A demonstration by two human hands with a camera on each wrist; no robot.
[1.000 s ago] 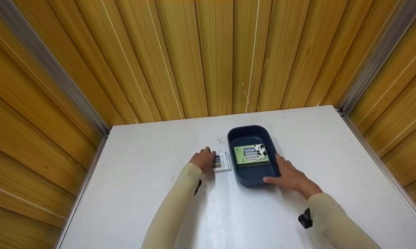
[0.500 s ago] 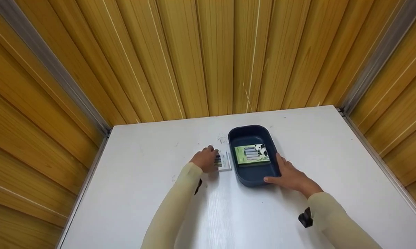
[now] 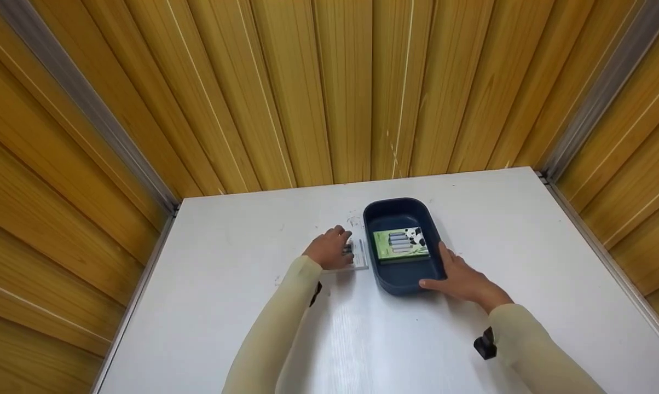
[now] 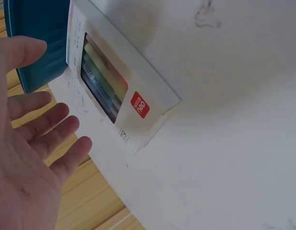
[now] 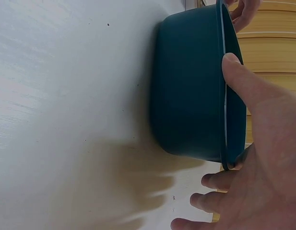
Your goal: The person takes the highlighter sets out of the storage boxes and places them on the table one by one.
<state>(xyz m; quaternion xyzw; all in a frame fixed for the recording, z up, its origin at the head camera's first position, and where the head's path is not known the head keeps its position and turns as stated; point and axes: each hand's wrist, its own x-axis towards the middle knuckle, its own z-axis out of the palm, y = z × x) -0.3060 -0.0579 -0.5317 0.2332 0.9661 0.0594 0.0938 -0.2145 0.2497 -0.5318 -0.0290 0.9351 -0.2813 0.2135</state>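
My left hand [image 3: 328, 250], fingers spread, hovers over a white box [image 3: 360, 256] that lies flat on the table beside the tub. In the left wrist view that box shows a red logo and a window with several coloured pens [image 4: 107, 79]; a gap separates my fingers from it. My right hand [image 3: 463, 279] rests at the near right corner of a dark blue tub [image 3: 399, 283], thumb on the rim and straight fingers along the outer side. Inside the tub lies a green box [image 3: 400, 244] with a panda and several marker-like sticks printed on its lid.
A white table [image 3: 242, 262] bears the tub and boxes. Yellow wood-look panels [image 3: 346, 93] rise behind it and at both sides, with grey metal posts [image 3: 608, 82] at the corners. A dark clip-like piece [image 3: 485, 345] sits at the right sleeve.
My left hand has loosened from the white box; its fingers have lifted and spread. The box remains beside the tub. My right hand stays at the tub's corner.
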